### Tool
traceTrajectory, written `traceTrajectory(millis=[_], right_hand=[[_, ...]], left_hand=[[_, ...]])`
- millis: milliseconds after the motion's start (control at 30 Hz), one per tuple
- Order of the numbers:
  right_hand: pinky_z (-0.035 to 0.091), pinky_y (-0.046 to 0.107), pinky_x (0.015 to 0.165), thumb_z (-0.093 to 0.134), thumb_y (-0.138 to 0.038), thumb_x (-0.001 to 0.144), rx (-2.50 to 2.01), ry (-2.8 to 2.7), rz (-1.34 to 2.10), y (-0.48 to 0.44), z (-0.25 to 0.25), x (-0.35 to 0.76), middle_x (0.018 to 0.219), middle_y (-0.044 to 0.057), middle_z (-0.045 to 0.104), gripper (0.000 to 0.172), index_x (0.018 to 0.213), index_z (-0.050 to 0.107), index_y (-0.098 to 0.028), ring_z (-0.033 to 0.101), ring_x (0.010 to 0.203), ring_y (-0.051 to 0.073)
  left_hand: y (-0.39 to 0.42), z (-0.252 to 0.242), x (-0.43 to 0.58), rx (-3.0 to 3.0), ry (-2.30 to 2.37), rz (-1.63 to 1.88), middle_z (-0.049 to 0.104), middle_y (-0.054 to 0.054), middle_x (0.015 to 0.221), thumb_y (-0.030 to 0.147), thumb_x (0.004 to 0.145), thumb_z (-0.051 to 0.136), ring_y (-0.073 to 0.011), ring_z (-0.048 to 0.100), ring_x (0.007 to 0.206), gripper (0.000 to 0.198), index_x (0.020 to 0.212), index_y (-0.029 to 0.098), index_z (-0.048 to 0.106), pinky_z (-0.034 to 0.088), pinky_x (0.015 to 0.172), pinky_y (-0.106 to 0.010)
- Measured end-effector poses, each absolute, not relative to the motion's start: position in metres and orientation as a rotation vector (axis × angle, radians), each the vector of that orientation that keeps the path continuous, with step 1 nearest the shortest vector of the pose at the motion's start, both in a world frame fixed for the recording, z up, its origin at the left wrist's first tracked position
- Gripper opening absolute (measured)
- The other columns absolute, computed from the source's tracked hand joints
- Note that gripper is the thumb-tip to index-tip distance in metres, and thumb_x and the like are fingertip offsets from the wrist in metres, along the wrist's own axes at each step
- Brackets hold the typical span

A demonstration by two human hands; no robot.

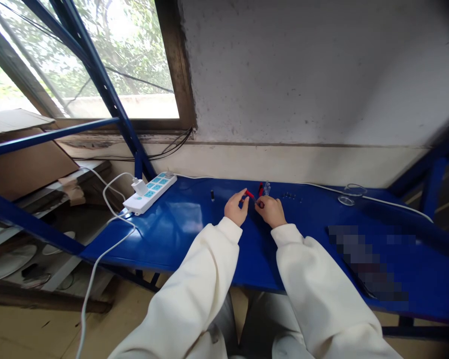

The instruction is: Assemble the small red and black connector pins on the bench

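Observation:
Over the blue tabletop (179, 249), my left hand (236, 208) pinches the upper end of a small red slender piece (250, 194). My right hand (271, 211) is closed at its other side, around a darker end that the fingers partly hide. Too little shows to tell the exact kind of the piece. Just behind my right hand stand another red and black piece (261, 188) and some clear plastic pieces (267, 187). A short black cylinder with a pale lower end (212, 195) is to the left of my left hand.
Several tiny parts (290, 195) lie right of my hands. Farther right are a clear round dish (346, 200) and a blurred-out dark flat object (366, 259). A white power strip (149, 193) with cables sits at left. Blue frame posts (125, 124) flank the table.

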State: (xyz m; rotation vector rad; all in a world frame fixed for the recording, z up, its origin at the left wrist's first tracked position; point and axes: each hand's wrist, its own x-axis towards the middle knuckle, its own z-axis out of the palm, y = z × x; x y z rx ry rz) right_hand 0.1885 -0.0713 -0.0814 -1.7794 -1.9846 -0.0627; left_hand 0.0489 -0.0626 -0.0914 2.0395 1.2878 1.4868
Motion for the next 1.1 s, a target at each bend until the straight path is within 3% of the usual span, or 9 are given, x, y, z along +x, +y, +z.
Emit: traceTrajectory(millis=[100,233,533,733,1100], right_hand=[[0.025,0.025,0.062,0.047,-0.024,0.076,-1.766,-1.941,-0.092,-0.070,-0.083,0.188,0.071,0.002,0.059,0.012,0.070,0.056,-0.018,0.052,0.067,0.013],[0.025,0.024,0.061,0.048,-0.026,0.075,-1.737,-1.884,-0.121,-0.069,-0.086,0.188,0.068,0.001,0.058,0.013,0.069,0.055,-0.017,0.052,0.066,0.013],[0.024,0.025,0.061,0.048,-0.022,0.076,-1.620,-1.939,-0.206,-0.068,-0.089,0.190,0.071,0.002,0.060,0.013,0.078,0.059,-0.017,0.053,0.067,0.013],[0.023,0.026,0.062,0.048,-0.022,0.077,-1.631,-2.008,-0.255,-0.067,-0.091,0.190,0.077,0.003,0.061,0.014,0.080,0.062,-0.017,0.052,0.068,0.013],[0.022,0.026,0.061,0.049,-0.024,0.076,-1.638,-2.085,-0.252,-0.066,-0.096,0.188,0.069,0.002,0.058,0.016,0.067,0.059,-0.017,0.048,0.059,0.011]], left_hand=[[-0.065,-0.093,0.050,2.240,1.210,1.347,0.057,-0.006,0.113,0.026,0.082,0.043,-0.0160,0.053,0.100,0.037,0.119,0.022,0.050,0.042,0.091,-0.030],[-0.063,-0.096,0.050,2.293,1.161,1.279,0.059,-0.005,0.108,0.024,0.083,0.043,-0.0155,0.055,0.095,0.041,0.123,0.022,0.046,0.044,0.088,-0.031],[-0.057,-0.099,0.051,2.128,1.149,1.497,0.061,-0.004,0.084,0.024,0.080,0.049,-0.0117,0.055,0.072,0.014,0.088,0.018,0.059,0.047,0.071,-0.027],[-0.058,-0.100,0.051,2.190,1.190,1.450,0.060,-0.003,0.081,0.022,0.079,0.050,-0.0121,0.054,0.072,0.011,0.086,0.018,0.058,0.045,0.072,-0.027],[-0.060,-0.091,0.048,2.330,1.324,1.258,0.061,-0.002,0.081,0.021,0.079,0.051,-0.0140,0.053,0.078,0.010,0.083,0.019,0.059,0.041,0.081,-0.030]])
